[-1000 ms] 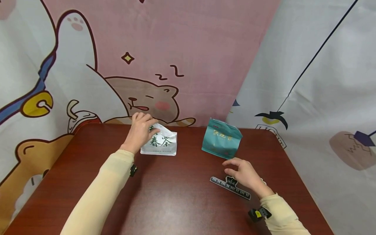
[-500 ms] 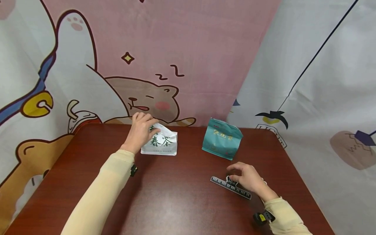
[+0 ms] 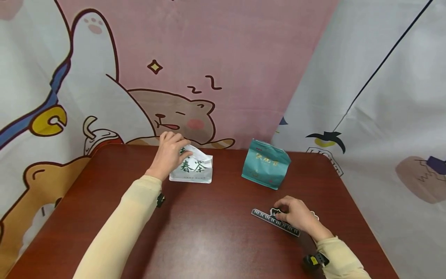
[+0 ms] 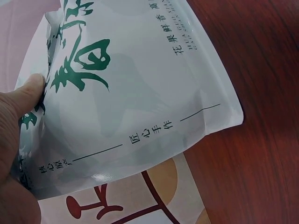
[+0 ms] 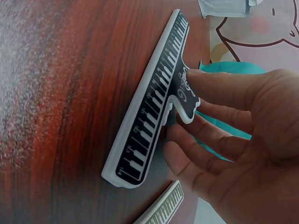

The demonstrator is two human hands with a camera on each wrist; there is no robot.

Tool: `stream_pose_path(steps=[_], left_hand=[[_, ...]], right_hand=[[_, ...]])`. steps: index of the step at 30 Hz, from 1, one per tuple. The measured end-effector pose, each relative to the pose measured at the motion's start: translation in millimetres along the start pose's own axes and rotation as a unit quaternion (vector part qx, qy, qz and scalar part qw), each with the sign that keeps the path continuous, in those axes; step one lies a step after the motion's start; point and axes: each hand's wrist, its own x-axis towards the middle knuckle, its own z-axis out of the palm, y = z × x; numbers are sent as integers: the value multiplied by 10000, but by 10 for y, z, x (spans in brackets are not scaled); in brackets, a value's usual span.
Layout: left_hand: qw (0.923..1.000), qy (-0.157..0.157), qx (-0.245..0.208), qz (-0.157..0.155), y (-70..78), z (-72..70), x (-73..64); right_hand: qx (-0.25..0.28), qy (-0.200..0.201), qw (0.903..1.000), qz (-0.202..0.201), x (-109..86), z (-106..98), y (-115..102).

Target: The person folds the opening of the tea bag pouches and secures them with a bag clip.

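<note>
My left hand [image 3: 170,153] holds the folded top of a white tea bag [image 3: 198,170], which stands at the back of the table. In the left wrist view the thumb presses the creased upper part of the bag [image 4: 126,112], with green characters on its front. My right hand [image 3: 296,213] pinches the black handle of a piano-keyboard clip [image 3: 265,216] lying on the table. In the right wrist view the thumb lies on the front of the clip [image 5: 149,112] handle and the fingers are behind it, partly hidden.
A teal tea bag [image 3: 266,164] stands upright at the back right. A second, paler keyboard clip [image 5: 163,203] lies beside the right hand, mostly hidden in the head view. Behind the table [image 3: 205,232] hangs a cartoon-printed cloth [image 3: 244,77].
My right hand has come down and right from near the teal bag to the clip, its thumb now on the handle. The left hand keeps its hold. The head view has shifted slightly.
</note>
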Motion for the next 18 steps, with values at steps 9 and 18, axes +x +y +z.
stream_pose_path(steps=[9,18], left_hand=[[9999,-123,43,-71,5,-7,9],[9998,-181,89,-96,7,-8,10]], right_hand=[[-111,-47,9999,-8,0,20,14],[-108,-168,9997,-140,-6,-21,-25]])
